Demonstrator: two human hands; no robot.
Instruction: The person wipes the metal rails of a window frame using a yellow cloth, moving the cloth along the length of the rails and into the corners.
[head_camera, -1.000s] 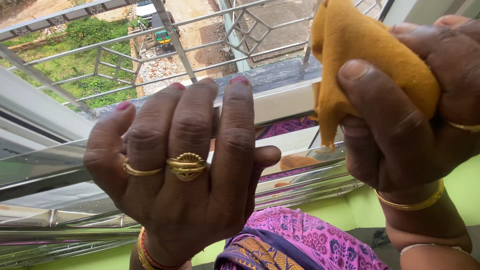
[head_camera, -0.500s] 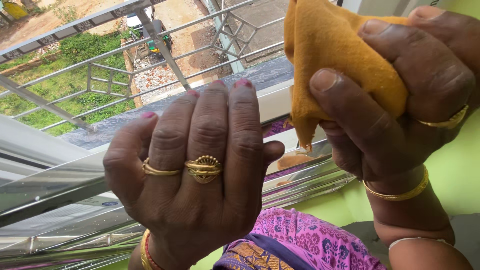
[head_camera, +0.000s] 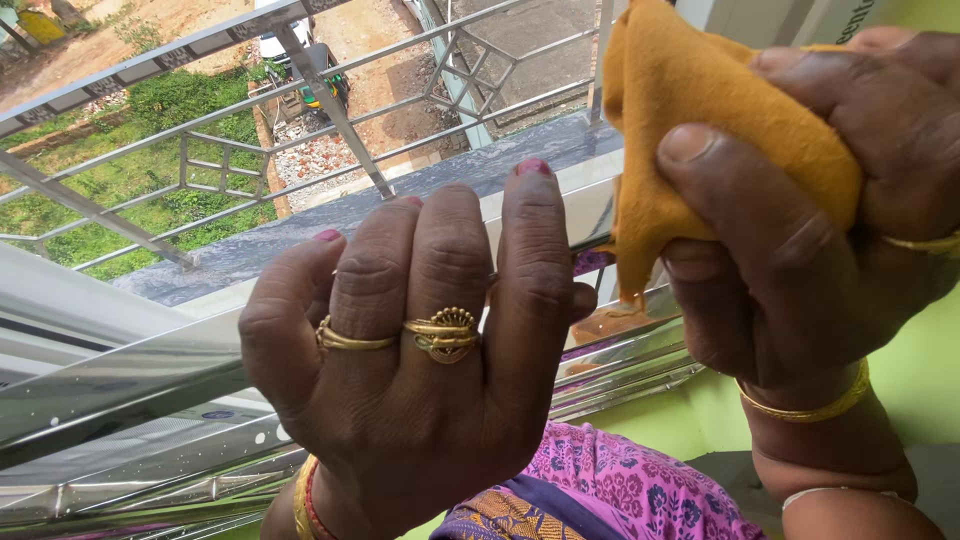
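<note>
Window frame, shiny metal, runs across the lower left; the left hand curls its fingers over its upper edge, gripping it. To the right, the right hand squeezes a bunched mustard-yellow cloth above the frame.

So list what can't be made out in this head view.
- Left palm: the left hand shows only its back, so whether it grips the steel frame behind it is hidden.
- Cloth: its top is cut by the upper edge, and its far part is covered by the right hand.
- Right fingers: partly cut by the right edge.
- Vehicles below the railing: too small to identify.
</note>
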